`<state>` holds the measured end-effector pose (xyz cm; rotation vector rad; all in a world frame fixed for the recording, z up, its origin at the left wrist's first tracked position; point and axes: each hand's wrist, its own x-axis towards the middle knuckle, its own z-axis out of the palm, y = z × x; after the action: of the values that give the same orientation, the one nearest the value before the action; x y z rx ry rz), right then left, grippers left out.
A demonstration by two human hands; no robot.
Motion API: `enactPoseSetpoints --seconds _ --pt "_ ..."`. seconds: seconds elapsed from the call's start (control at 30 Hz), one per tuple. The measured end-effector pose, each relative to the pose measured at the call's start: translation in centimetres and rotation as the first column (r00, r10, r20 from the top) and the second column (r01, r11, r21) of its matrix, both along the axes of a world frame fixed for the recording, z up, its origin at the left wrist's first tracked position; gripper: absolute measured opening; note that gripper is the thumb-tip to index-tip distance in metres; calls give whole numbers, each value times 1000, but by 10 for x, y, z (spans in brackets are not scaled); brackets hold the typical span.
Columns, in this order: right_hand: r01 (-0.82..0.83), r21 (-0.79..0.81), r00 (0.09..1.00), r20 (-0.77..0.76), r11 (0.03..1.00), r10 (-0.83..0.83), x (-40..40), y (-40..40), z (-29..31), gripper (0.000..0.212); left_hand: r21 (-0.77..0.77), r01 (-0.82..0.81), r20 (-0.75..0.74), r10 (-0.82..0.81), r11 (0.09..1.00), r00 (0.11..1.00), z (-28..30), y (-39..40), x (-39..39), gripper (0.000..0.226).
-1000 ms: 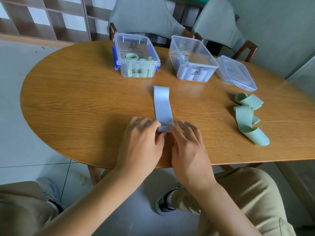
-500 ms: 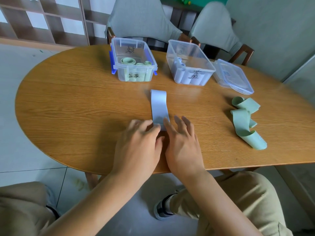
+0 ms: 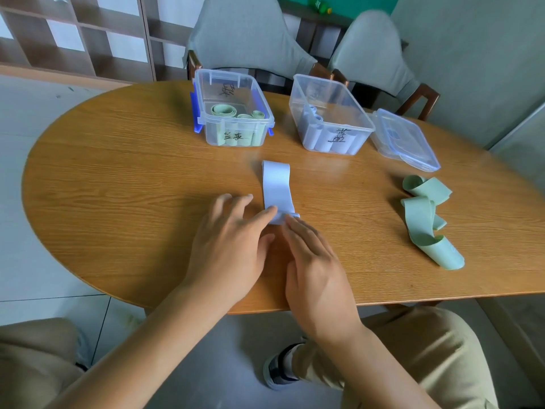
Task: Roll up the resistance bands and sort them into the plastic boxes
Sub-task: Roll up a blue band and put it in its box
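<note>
Both hands are laid side by side at the near end of the pale blue resistance band [image 3: 277,187], fingers fairly straight and flat: the left hand [image 3: 230,243] presses a fingertip on the small started roll, the right hand [image 3: 312,261] touches it from the other side. Neither is curled around it. The band is stretched flat on the counter [image 3: 132,187], its long axis running straight away from the hands toward the 2 plastic boxes. Rolling would therefore be carried forward, away from the body. The box of blue rolls [image 3: 330,116] is judged the target, nearer the right hand
</note>
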<state>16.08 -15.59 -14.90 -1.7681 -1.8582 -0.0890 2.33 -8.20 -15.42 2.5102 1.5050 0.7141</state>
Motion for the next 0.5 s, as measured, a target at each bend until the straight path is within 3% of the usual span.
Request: enactPoseSetpoints --seconds 0.3,0.5 --pt "24 -116 991 133 993 -9 3 22 7 64 -62 -47 41 50 997 998 -1 16 -8 62" --pt "36 -155 989 149 987 -13 6 39 7 68 -52 -47 14 48 998 999 -1 16 -10 59"
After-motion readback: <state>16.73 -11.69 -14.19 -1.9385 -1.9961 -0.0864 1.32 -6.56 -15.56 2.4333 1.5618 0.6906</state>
